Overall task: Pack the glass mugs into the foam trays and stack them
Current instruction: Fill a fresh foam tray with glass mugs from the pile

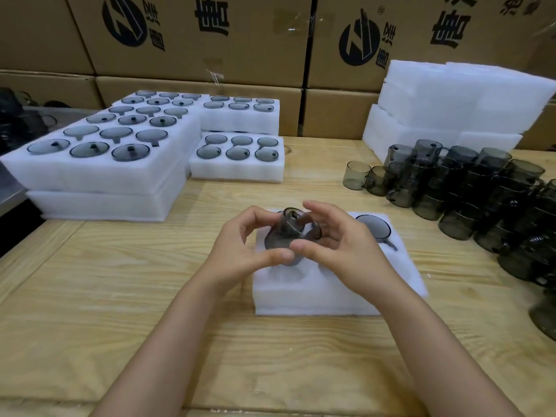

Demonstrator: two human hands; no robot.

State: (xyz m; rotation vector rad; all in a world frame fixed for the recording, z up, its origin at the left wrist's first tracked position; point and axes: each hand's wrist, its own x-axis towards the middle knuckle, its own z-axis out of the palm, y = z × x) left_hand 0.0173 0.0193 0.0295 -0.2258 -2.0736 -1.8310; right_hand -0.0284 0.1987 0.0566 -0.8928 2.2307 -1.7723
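Observation:
A white foam tray (325,291) lies on the wooden table in front of me. One smoky glass mug (374,226) sits in its far right hole. Both hands hold a second smoky mug (288,231) just above the tray's far left holes. My left hand (240,251) pinches it from the left, thumb underneath. From the right, my right hand (340,245) grips it with curled fingers over the rim. A heap of loose mugs (469,191) stands at the right.
Filled foam trays (99,173) are stacked at the far left, with two smaller ones (237,170) beside them. Blank foam pieces (451,100) are piled at the far right. Cardboard boxes (195,40) wall off the back of the table (120,296).

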